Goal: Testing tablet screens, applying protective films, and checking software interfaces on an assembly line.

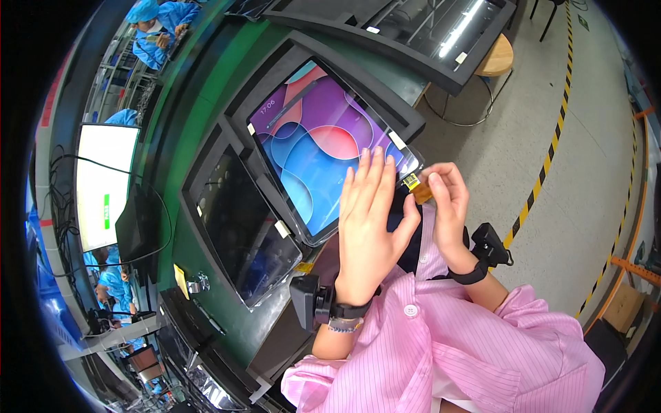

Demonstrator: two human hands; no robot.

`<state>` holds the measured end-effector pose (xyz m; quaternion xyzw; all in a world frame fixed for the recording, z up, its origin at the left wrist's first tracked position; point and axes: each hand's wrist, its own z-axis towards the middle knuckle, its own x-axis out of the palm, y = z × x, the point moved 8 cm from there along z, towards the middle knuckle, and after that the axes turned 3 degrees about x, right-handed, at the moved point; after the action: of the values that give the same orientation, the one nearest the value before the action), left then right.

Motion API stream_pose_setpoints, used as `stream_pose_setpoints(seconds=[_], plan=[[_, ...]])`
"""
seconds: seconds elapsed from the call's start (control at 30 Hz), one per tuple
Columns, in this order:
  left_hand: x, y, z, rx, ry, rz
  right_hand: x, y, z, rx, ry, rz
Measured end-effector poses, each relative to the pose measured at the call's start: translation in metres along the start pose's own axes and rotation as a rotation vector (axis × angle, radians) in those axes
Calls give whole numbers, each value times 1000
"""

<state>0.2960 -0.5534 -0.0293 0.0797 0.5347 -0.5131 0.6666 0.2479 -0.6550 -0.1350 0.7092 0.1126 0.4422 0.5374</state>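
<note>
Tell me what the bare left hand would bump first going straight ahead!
Probably the thick black tray rim, past the purple-blue rectangular tablet screen beneath the left hand; depth is unclear.

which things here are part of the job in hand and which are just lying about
Seemingly part of the job:
- lit tablet, under the left hand
- amber strip, held by the right hand
- black tray around the tablet

Apparently just about:
- dark panel in the next tray
- pen-like tool
- round stool
</note>
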Motion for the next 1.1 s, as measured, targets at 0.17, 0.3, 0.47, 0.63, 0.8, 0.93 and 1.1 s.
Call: stream_pose_setpoints(seconds=[0.17, 0.3, 0.47, 0.63, 0.8, 0.93, 1.1], plan=[[9, 2, 6, 57, 41, 21, 2, -3, 14, 93, 119, -36], [8, 4, 7, 74, 40, 32, 0, -4, 19, 67, 134, -61], [8, 5, 11, 87, 5, 43, 2, -8, 26, 72, 248, -62], [6, 4, 13, 105, -41, 58, -4, -15, 29, 132, 210, 45], [7, 3, 14, 104, -25, 56, -3, -16, 32, 70, 238, -47], [10, 5, 11, 107, -35, 48, -4, -18, 32, 56, 232, -51], [8, 4, 13, 152, -67, 51, -13, -18, 31, 117, 172, -133]])
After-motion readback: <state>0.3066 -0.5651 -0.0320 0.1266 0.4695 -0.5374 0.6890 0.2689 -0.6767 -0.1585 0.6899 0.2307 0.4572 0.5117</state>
